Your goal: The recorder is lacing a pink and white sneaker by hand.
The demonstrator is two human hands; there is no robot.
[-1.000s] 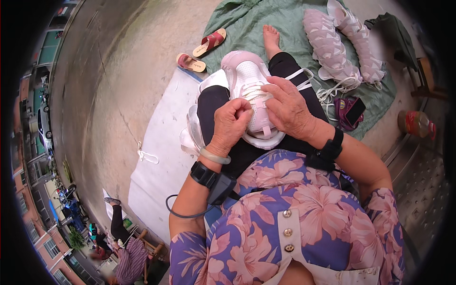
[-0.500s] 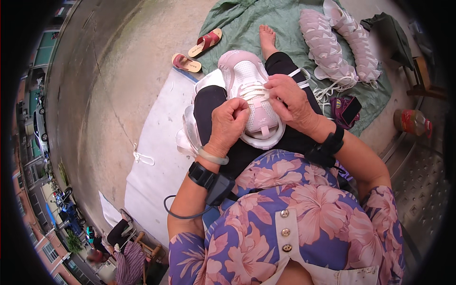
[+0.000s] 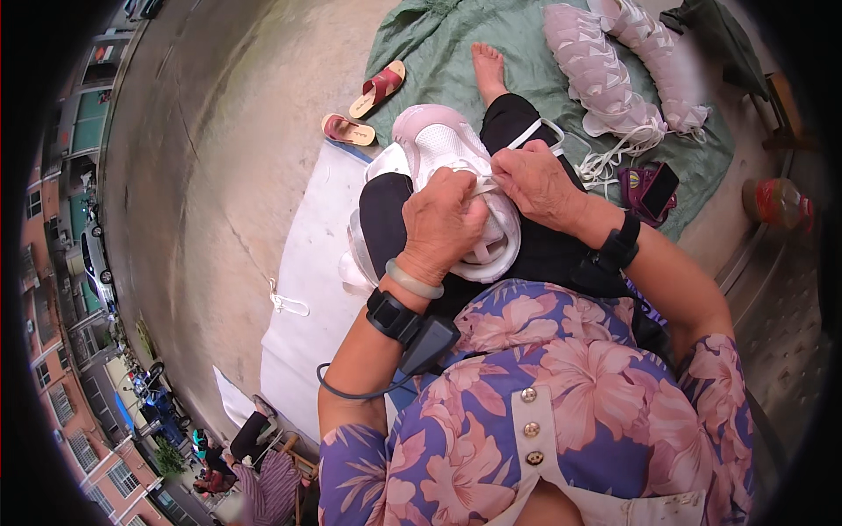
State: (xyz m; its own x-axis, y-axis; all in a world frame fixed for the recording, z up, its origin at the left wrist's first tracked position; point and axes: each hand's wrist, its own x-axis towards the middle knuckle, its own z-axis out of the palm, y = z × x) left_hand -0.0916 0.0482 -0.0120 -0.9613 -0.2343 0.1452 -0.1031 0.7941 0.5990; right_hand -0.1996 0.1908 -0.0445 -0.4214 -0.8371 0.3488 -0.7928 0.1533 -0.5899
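A pink and white sneaker (image 3: 438,140) lies across my lap with its toe pointing away from me. Over its tongue, a white shoelace (image 3: 483,184) runs between my two hands. My left hand (image 3: 443,226) is closed at the left of the lacing, thumb and fingers pinched on the lace. To its right, my right hand (image 3: 541,186) pinches the lace too, its knuckles bent. The two sets of fingertips are close together and cover part of the lacing. Another loop of white lace sticks out past my right hand.
On the green cloth (image 3: 430,44) lie stacked pink shoe uppers (image 3: 592,74), loose white laces (image 3: 605,167), and a phone (image 3: 660,191) on a purple purse. Red sandals (image 3: 379,89), a white sheet (image 3: 307,254) and a bottle (image 3: 774,203) are around me. Another person (image 3: 267,486) sits lower left.
My hands have come closer together over the lacing, the left moving right and forward. The lace is now stretched between them. The sneaker has tilted slightly, and the whole view has shifted.
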